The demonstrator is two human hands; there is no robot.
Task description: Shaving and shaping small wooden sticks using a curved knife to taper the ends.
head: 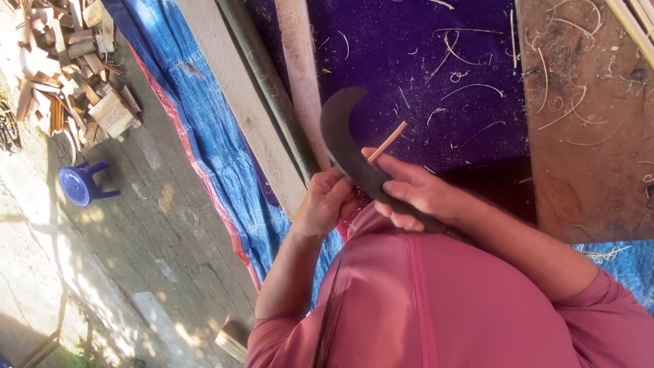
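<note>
At far left a blue stool [80, 184] stands below the wood scraps [71, 65]. At centre, the left hand [329, 202] curls shut around a thin stick [388, 142], steadying it against the blade. The right hand [417, 194] grips the dark, curved knife [344, 140], edge set to shave it.

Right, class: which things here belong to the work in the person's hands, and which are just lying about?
In hand:
curved dark blade, gripped by right hand
thin wooden strip, against the blade
left hand, beside the blade

Lying about:
blue stool
pile of wood offcuts
green pole
blue tarp
</note>
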